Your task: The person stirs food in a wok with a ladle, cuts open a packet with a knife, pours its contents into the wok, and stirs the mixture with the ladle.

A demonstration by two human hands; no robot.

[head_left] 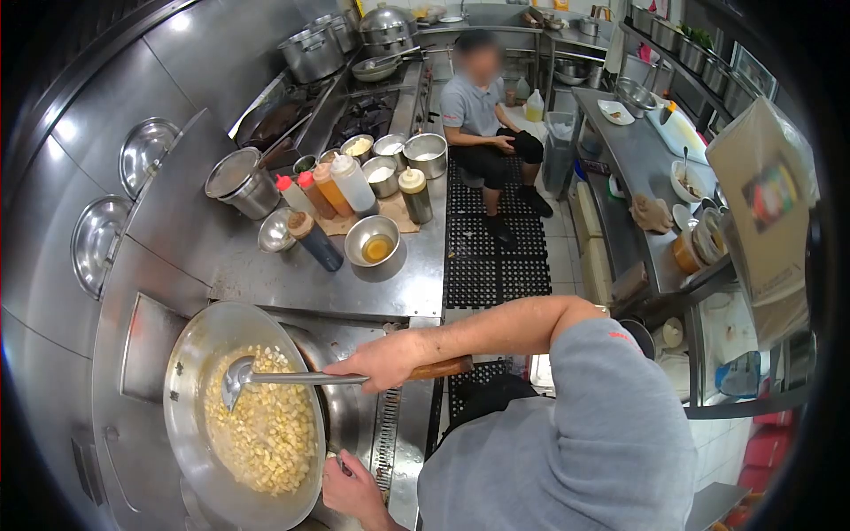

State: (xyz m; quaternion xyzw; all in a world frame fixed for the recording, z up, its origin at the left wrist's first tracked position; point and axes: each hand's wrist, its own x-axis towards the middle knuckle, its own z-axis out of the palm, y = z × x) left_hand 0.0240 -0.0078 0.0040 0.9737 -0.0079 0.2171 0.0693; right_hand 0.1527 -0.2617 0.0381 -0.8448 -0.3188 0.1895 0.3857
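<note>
Indoors, at a kitchen range, a steel wall point(49, 257) hung with round metal lids point(99, 246) ran down the left. Beside it sat a wide wok point(188, 416), and above that a steel counter point(381, 294) carried squeeze bottles point(354, 186), metal pots point(426, 156) and a bowl point(356, 241) of amber liquid. A black perforated mat point(496, 288) covered the aisle, where a person point(478, 115) in a grey shirt was seated; a worktable point(611, 133) and a cardboard box point(761, 221) in plastic filled the right. The wok's left rim stood close to the steel panelling and its upper rim near the counter's front edge, while bare mat opened between counter and worktable. Diced pale-yellow food point(274, 442) lay across the wok's floor, left of both hands. At the wok's right rim, the left hand point(354, 488) was closed on the handle, partly hidden by its fingers. The right hand point(385, 358) was clamped around a ladle point(305, 378), its wooden end jutting out rightward, its head resting leftward at the food's upper edge.
</note>
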